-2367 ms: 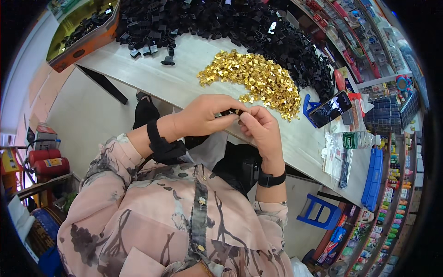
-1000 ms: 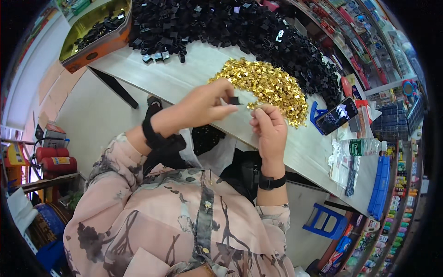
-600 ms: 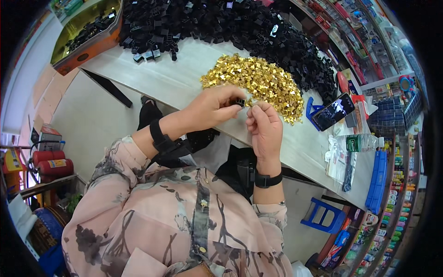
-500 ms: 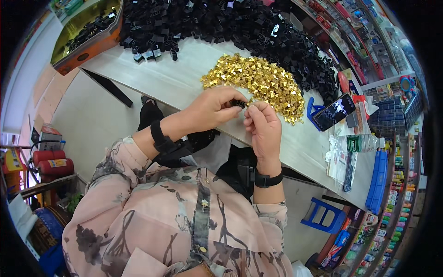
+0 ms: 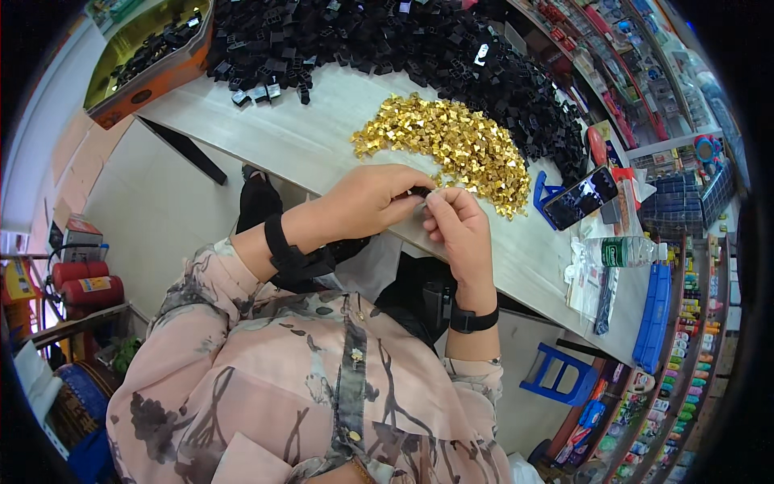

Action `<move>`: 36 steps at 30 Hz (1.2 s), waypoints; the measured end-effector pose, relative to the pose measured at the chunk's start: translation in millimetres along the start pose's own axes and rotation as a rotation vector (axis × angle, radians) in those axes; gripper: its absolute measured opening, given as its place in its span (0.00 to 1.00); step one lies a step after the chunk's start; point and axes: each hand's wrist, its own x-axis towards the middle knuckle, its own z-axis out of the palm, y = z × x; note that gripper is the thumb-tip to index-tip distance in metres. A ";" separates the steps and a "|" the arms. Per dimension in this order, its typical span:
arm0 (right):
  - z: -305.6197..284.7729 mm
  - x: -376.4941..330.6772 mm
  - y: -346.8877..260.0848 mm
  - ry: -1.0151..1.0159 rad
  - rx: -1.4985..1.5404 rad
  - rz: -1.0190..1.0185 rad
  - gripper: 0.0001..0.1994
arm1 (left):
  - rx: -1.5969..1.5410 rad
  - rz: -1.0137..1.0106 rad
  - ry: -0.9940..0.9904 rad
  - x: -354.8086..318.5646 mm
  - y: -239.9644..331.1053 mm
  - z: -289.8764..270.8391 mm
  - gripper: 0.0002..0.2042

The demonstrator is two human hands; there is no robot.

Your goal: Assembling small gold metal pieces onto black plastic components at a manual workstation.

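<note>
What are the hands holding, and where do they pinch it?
The left hand and right hand meet around a small black piece, pinched between the fingertips. Which part of it they grip is too hidden to tell.

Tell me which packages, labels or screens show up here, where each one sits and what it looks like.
Phone: propped on a blue stand at the table's right end, dark slab, lit screen.
Bottle: lying beside the phone, clear plastic, green label band.
Cardboard box: far left table corner, orange walls, black pieces inside.
Red cylinders: on the floor at left, yellow labels.
Small packages: shelf rows at right, many colours.
</note>
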 end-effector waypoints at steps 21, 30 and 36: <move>-15.6 29.5 14.7 0.279 -1.121 -0.757 0.09 | -0.562 -0.356 0.033 6.0 -5.4 -7.7 0.13; -27.2 11.9 11.4 0.309 -0.882 -0.492 0.05 | -0.513 -0.251 0.084 4.0 -8.0 -1.8 0.14; -45.1 6.8 20.7 0.391 -0.684 -0.369 0.03 | -0.485 -0.262 0.034 3.5 -8.1 -3.0 0.16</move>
